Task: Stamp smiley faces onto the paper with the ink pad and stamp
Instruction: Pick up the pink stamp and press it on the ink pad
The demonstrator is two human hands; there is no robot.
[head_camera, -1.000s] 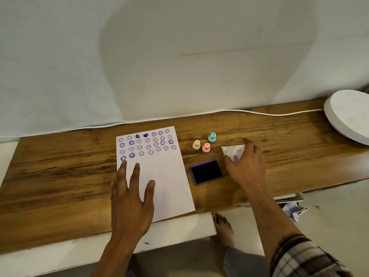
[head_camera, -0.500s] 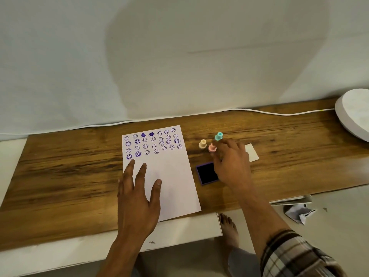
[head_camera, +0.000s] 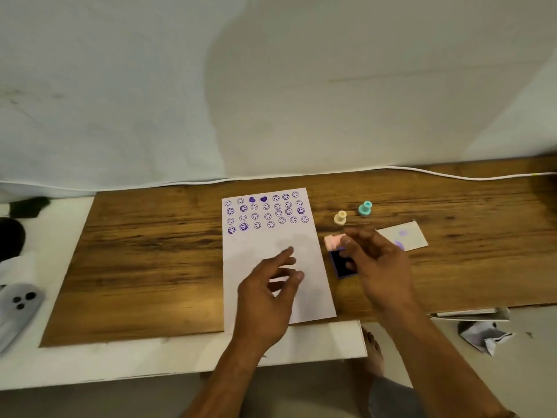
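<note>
Head view. The white rectangular paper sheet [head_camera: 272, 254] lies on the brown wooden counter [head_camera: 150, 251], its top third filled with rows of purple smiley prints; the lower two-thirds is blank, so most of the stamping remains. The right hand [head_camera: 376, 260] pinches the small pink plastic stamp [head_camera: 334, 241], tipped sideways, just above the dark purple-rimmed ink pad [head_camera: 343, 265] beside the sheet's right edge. The left hand [head_camera: 268, 294] hovers over the blank area, fingers loosely spread, gripping nothing. Cream [head_camera: 340, 218] and teal [head_camera: 365, 208] stamps stand behind; the sheet's near edge overhangs the counter front.
</note>
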